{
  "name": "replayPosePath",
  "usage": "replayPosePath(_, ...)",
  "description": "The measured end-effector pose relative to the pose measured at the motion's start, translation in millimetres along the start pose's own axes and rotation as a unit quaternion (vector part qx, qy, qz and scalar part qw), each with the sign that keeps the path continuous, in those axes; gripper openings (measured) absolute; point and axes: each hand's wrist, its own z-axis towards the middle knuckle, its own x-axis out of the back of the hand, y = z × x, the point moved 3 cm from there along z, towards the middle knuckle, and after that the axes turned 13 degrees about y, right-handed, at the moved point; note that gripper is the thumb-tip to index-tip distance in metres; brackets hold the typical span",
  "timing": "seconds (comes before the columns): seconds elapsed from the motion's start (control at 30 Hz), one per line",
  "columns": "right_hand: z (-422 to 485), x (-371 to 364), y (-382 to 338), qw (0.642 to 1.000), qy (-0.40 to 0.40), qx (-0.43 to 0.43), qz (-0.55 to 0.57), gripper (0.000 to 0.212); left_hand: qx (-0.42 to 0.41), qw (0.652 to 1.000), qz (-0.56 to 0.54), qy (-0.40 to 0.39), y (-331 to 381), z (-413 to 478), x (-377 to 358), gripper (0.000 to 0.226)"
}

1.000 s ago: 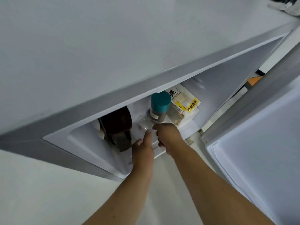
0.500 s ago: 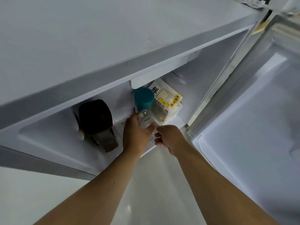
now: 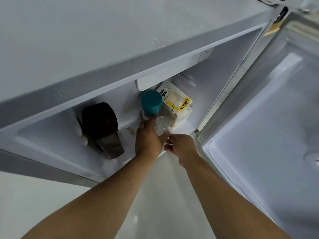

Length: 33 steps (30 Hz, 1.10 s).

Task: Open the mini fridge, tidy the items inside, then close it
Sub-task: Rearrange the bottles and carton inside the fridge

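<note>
The mini fridge stands open, its door swung out to the right. Inside, my left hand grips a small clear plastic bottle near the front of the floor. Just to its right, my right hand hovers with fingers loosely curled and nothing in it. Behind the clear bottle stands a bottle with a teal cap. A white bread bag with a yellow label leans in the back right corner. A dark brown bottle stands at the left.
The fridge's grey top overhangs the opening and hides the upper interior. A white light housing sits under the ceiling. Pale floor lies between my arms. The door's inner liner fills the right side.
My left hand has closed round the clear bottle and raised it upright. My right hand let go and drew back to the right. The camera dropped lower, showing more of the interior.
</note>
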Motion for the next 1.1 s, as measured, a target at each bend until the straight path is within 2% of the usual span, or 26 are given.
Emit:
replayPosePath(0.1,-6.5,9.1,-0.3,1.0,0.01,0.009,0.014,0.009,0.007,1.0,-0.005,-0.011,3.6,-3.3,1.0,0.081)
replayPosePath(0.13,-10.8,13.8,-1.5,0.999,0.029,0.043,-0.014,0.011,0.022,1.0,-0.011,-0.016,5.5,-5.1,5.0,0.081)
replayPosePath(0.2,-28.2,20.8,-11.8,0.973,0.078,0.183,-0.116,0.017,0.067,0.996,-0.056,-0.004,7.6,-11.3,20.4,0.071)
replayPosePath(0.27,-58.5,17.3,-37.3,0.932,0.08,0.322,-0.149,0.017,0.141,0.977,-0.15,0.051,8.8,-23.1,47.4,0.037)
replayPosePath(0.3,-72.5,9.6,-53.1,0.917,0.053,0.366,-0.148,0.016,0.196,0.952,-0.22,0.089,8.9,-30.6,61.5,0.024)
replayPosePath(0.33,-84.7,-2.1,-69.6,0.904,0.014,0.397,-0.158,0.017,0.258,0.913,-0.289,0.124,9.1,-37.8,74.6,0.027)
replayPosePath(0.4,-106.5,-32.7,-99.7,0.885,-0.073,0.398,-0.228,0.027,0.366,0.83,-0.383,0.175,10.0,-47.1,93.7,0.043)
replayPosePath(0.43,-115.6,-49.5,-110.6,0.877,-0.116,0.381,-0.267,0.033,0.404,0.8,-0.401,0.191,10.9,-48.1,100.6,0.05)
replayPosePath(0.53,-133.0,-88.9,-126.9,0.825,-0.173,0.376,-0.384,0.05,0.472,0.754,-0.41,0.202,13.2,-44.2,110.4,0.061)
replayPosePath(0.57,-135.7,-96.0,-128.3,0.82,-0.183,0.373,-0.394,0.05,0.482,0.749,-0.408,0.202,14.1,-42.9,112.5,0.06)
replayPosePath(0.7,-134.9,-102.9,-130.8,0.848,-0.205,0.35,-0.34,0.028,0.48,0.749,-0.403,0.214,11.5,-40.9,116.5,0.042)
replayPosePath(0.9,-128.1,-95.9,-129.4,0.867,-0.23,0.345,-0.278,0.023,0.441,0.76,-0.43,0.205,19.5,-27.7,125.6,0.023)
replayPosePath(1.0,-114.4,-78.0,-138.8,0.887,-0.209,0.338,-0.235,0.025,0.405,0.78,-0.443,0.175,32.0,-21.5,118.3,0.023)
replayPosePath(1.1,-98.4,-59.9,-147.9,0.893,-0.172,0.332,-0.25,0.021,0.416,0.782,-0.439,0.152,43.2,-21.6,98.2,0.022)
